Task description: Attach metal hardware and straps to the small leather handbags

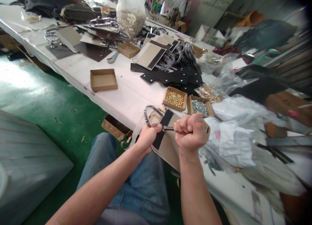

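Note:
My left hand (pixel 149 136) pinches a beige bag panel (pixel 170 147) at its black strip (pixel 167 118). A curved bag handle (pixel 146 114), wrapped in clear plastic, rises from the panel beside my fingers. My right hand (pixel 191 131) is closed in a fist round a screwdriver-like tool (pixel 169 128) with a thin metal shaft. The shaft points left, and its tip meets the black strip close to my left thumb. Most of the tool's grip is hidden in my fist. The panel rests over the table edge and my lap.
Small cardboard boxes of gold fasteners (pixel 174 98) and silver fasteners (pixel 199 107) stand just beyond the panel. Another cardboard box (pixel 104 85) is farther left. Black studded strips (pixel 175 76) and stacked bag panels (pixel 149 55) lie behind. Plastic bags (pixel 246 111) crowd the right. A person (pixel 172 4) is in the background.

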